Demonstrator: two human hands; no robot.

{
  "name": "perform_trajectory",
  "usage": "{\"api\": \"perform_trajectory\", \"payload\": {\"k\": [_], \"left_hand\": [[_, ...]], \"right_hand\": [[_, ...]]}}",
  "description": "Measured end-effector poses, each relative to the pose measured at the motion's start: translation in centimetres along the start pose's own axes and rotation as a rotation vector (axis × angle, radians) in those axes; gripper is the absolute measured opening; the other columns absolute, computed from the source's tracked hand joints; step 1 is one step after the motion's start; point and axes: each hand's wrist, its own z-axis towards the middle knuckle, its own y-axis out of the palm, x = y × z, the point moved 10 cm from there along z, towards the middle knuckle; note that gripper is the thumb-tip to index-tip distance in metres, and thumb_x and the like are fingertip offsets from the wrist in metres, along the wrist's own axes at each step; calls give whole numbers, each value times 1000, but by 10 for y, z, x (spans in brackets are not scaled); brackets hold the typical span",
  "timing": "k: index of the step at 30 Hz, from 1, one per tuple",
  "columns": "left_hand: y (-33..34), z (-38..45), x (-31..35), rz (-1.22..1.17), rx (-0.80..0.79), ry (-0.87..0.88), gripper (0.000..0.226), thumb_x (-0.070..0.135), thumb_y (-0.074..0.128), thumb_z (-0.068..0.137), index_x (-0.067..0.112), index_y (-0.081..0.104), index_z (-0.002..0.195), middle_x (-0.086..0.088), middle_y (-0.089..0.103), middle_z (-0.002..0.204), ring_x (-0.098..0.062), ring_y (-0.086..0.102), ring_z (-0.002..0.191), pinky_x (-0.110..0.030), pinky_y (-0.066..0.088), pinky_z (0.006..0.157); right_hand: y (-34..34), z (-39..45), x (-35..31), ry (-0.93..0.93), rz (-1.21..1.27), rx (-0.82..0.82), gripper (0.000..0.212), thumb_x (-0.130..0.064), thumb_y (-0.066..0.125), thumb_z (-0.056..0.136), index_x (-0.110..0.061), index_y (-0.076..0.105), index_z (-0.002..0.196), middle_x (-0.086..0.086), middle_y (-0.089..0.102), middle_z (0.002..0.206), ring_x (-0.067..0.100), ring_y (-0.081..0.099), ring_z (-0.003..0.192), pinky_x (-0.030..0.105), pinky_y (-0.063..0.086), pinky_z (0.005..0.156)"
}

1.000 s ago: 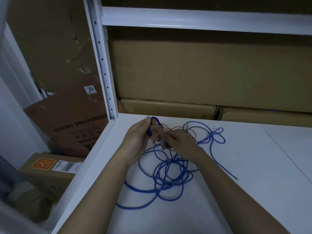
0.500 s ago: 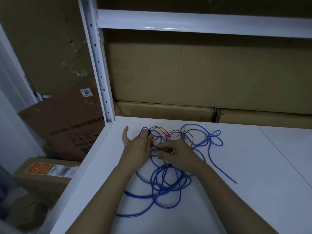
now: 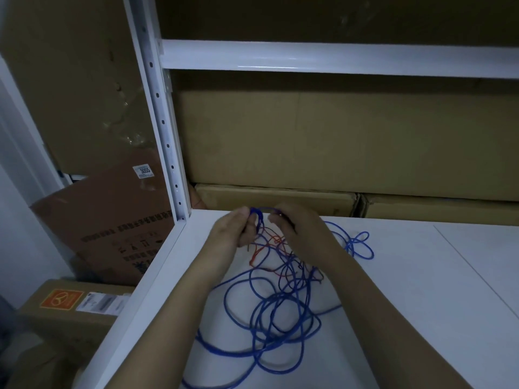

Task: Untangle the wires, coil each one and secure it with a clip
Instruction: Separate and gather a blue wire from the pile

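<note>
A long blue wire (image 3: 280, 313) lies in tangled loops on the white shelf (image 3: 421, 304), with a thinner red wire (image 3: 259, 252) caught up in it near the back. My left hand (image 3: 236, 231) and my right hand (image 3: 297, 231) are raised side by side above the tangle, close to the shelf's back left corner. Both pinch a short arc of the blue wire between them, the fingers curled round it. Strands of blue and red wire hang down from the hands to the pile. I see no clip.
A white perforated upright (image 3: 165, 141) stands at the shelf's left corner and a white crossbeam (image 3: 337, 58) runs above. Cardboard boxes (image 3: 337, 141) fill the back. More boxes (image 3: 112, 228) lean and lie on the floor to the left.
Both hands have risen from the tangle on the shelf and now hold a stretch of blue wire up between them. The red wire has been pulled up with it.
</note>
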Motion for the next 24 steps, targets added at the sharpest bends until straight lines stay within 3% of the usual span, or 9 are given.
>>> {"api": "perform_trajectory", "payload": {"k": [2,4,6,9,11,15,18,21,24], "left_hand": [[-8,5,13,-2,44,58,39,18,29,105,14,38,66,12,33,49,-4,28,49,-20,27,56],[-14,7,21,33,90,83,39,19,29,105,14,39,68,11,32,49,-2,28,48,-15,28,54],[-20,8,26,16,130,92,40,18,28,105,13,38,67,11,33,50,-2,30,47,-10,30,53],[-36,9,33,-1,223,121,42,19,26,106,14,36,65,10,33,48,-3,29,48,-9,32,53],[-44,8,41,45,270,154,43,20,26,106,15,35,64,10,33,49,-3,29,47,-12,29,52],[-41,6,47,150,278,164,40,21,27,106,14,35,67,5,32,55,-1,31,43,-9,28,47],[-37,8,42,172,269,136,40,23,27,106,15,36,68,2,32,58,0,32,42,-10,28,46],[-34,9,36,168,273,105,39,24,27,106,15,37,69,2,33,58,0,32,42,-11,27,45],[-30,8,34,116,264,97,36,22,28,106,16,38,71,3,33,58,0,31,43,-12,26,47]], "right_hand": [[16,-4,17,119,60,-126,20,-29,42,102,-21,54,88,-12,46,65,0,45,57,17,30,54],[28,-14,35,242,163,-178,30,-33,42,102,-16,61,86,-7,47,60,5,39,47,18,30,51],[32,-18,49,308,85,-238,39,-36,45,100,-6,66,84,1,47,56,7,36,44,17,29,47],[38,-25,56,370,-23,-440,41,-40,50,97,-11,65,73,1,56,58,8,48,46,16,38,48],[23,-18,51,414,148,-352,41,-38,52,97,-9,63,70,4,59,58,10,52,47,20,43,51],[-53,11,34,396,470,197,36,-26,57,96,-6,63,67,7,61,58,14,57,51,29,50,55],[-96,22,17,293,695,473,20,-8,63,90,-4,63,70,-5,60,51,7,54,48,20,49,51],[-102,22,13,242,739,501,17,-1,65,87,-14,64,77,-10,66,57,-1,58,53,16,51,60],[-67,8,37,333,311,249,9,-16,64,91,-10,70,88,-10,60,66,-1,53,59,16,41,62]]}}
